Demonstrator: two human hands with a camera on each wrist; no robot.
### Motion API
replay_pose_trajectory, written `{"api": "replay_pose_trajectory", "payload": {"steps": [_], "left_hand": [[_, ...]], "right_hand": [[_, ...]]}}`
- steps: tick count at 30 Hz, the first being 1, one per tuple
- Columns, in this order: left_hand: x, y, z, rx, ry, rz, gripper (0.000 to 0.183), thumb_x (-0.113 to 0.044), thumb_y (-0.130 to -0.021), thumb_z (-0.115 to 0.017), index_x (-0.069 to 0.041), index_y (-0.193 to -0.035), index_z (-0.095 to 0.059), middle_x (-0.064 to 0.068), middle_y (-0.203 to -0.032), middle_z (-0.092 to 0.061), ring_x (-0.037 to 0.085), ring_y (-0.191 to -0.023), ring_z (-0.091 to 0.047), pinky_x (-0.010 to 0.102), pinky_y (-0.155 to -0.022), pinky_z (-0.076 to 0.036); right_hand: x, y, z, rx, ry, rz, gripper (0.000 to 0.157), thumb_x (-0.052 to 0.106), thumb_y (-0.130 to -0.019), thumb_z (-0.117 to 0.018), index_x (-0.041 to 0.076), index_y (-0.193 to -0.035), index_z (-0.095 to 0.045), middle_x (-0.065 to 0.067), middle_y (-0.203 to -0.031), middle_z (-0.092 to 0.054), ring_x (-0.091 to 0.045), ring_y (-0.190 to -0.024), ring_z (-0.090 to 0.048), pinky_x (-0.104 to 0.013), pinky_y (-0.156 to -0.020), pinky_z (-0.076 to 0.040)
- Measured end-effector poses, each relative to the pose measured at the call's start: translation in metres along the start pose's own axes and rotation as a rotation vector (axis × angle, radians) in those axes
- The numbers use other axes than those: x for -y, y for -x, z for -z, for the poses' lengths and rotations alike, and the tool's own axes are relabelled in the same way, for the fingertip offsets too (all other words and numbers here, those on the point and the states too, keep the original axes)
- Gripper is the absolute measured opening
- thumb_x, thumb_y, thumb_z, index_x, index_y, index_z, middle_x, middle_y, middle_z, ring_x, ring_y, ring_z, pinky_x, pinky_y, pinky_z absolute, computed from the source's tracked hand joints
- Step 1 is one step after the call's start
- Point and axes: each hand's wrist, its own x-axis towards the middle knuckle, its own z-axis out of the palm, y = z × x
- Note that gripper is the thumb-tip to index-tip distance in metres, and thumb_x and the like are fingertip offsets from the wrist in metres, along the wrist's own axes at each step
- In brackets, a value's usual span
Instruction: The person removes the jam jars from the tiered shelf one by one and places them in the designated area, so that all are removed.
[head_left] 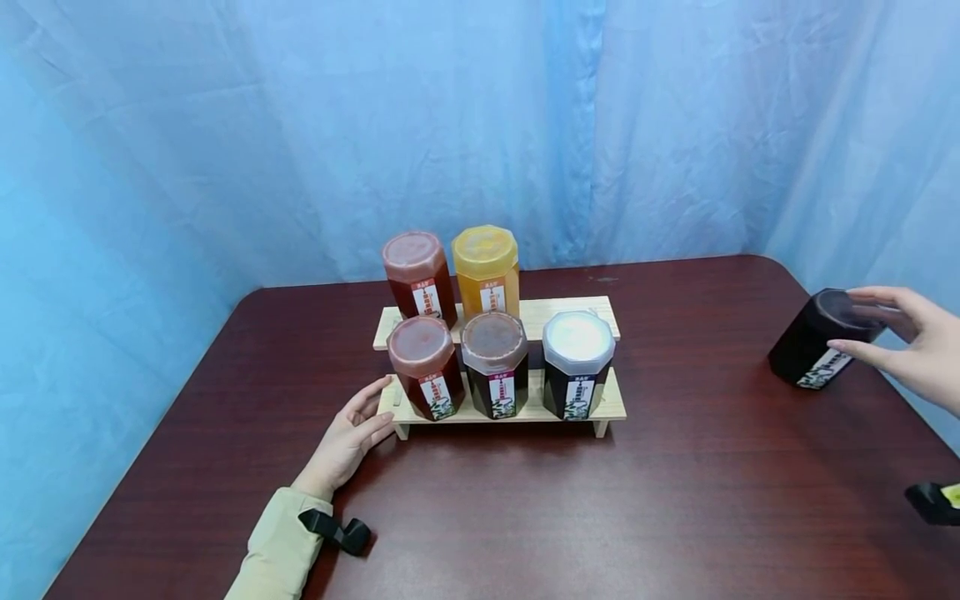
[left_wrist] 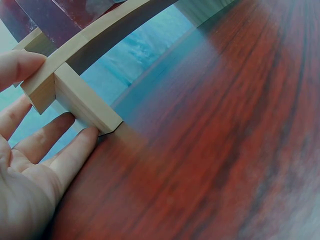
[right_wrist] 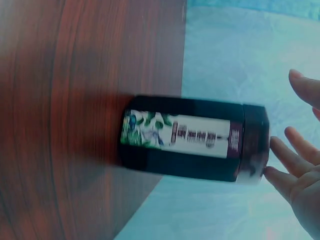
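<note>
My left hand (head_left: pixel 348 442) touches the left end of a pale wooden two-step rack (head_left: pixel 491 420). In the left wrist view, its fingers (left_wrist: pixel 75 155) lie by the rack's leg (left_wrist: pixel 87 97), slightly bent. A black jar (head_left: pixel 804 342) with a white label stands near the table's right edge. My right hand (head_left: pixel 911 337) is at its lid with thumb and fingers spread. The right wrist view shows the thumb (right_wrist: pixel 305 90) apart from the jar (right_wrist: pixel 185 137) and fingertips close to the lid; contact is unclear.
On the rack's lower step stand a red-brown jar (head_left: pixel 426 371), a dark jar (head_left: pixel 495 367) and a white-lidded dark jar (head_left: pixel 578 367). A red jar (head_left: pixel 420 275) and a yellow jar (head_left: pixel 487 271) stand on the upper step. Blue curtains (head_left: pixel 450 125) surround the brown table (head_left: pixel 675 483).
</note>
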Motion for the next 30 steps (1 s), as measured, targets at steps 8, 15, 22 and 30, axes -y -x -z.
{"api": "replay_pose_trajectory", "payload": {"steps": [8, 15, 22, 30], "left_hand": [[0.000, 0.000, 0.000, -0.001, -0.004, -0.009, 0.061, -0.004, -0.094, -0.053, -0.004, -0.148, -0.024, -0.013, -0.124, -0.053, 0.004, -0.105, -0.059, 0.022, -0.085, -0.051], [0.000, 0.000, 0.000, -0.004, -0.012, 0.006, 0.061, -0.005, -0.095, -0.053, -0.005, -0.148, -0.023, -0.010, -0.125, -0.051, 0.004, -0.105, -0.059, 0.023, -0.086, -0.051], [0.001, 0.000, 0.000, -0.007, -0.012, 0.014, 0.061, -0.004, -0.095, -0.052, -0.003, -0.148, -0.023, -0.011, -0.124, -0.051, 0.004, -0.104, -0.059, 0.022, -0.086, -0.051], [0.000, 0.000, -0.001, -0.006, -0.004, 0.002, 0.061, -0.003, -0.094, -0.052, -0.003, -0.148, -0.023, -0.011, -0.123, -0.053, 0.004, -0.103, -0.059, 0.022, -0.085, -0.051]], "right_hand": [[0.093, 0.008, 0.002, 0.089, 0.068, -0.049, 0.062, 0.016, -0.088, -0.067, 0.011, -0.143, -0.039, -0.019, -0.142, -0.041, -0.005, -0.129, -0.041, -0.016, -0.085, -0.040], [0.135, 0.012, -0.001, 0.166, 0.035, -0.042, 0.058, 0.017, -0.086, -0.070, 0.004, -0.135, -0.044, -0.023, -0.129, -0.047, 0.004, -0.119, -0.045, -0.012, -0.073, -0.041], [0.145, 0.010, -0.013, 0.186, -0.119, -0.022, 0.055, 0.015, -0.082, -0.074, 0.010, -0.130, -0.049, 0.028, -0.114, -0.044, 0.028, -0.097, -0.038, 0.005, -0.078, -0.031], [0.179, 0.004, -0.021, 0.238, -0.428, 0.019, 0.059, -0.009, -0.082, -0.066, 0.007, -0.134, -0.045, 0.020, -0.121, -0.054, 0.013, -0.106, -0.054, -0.004, -0.081, -0.043]]}}
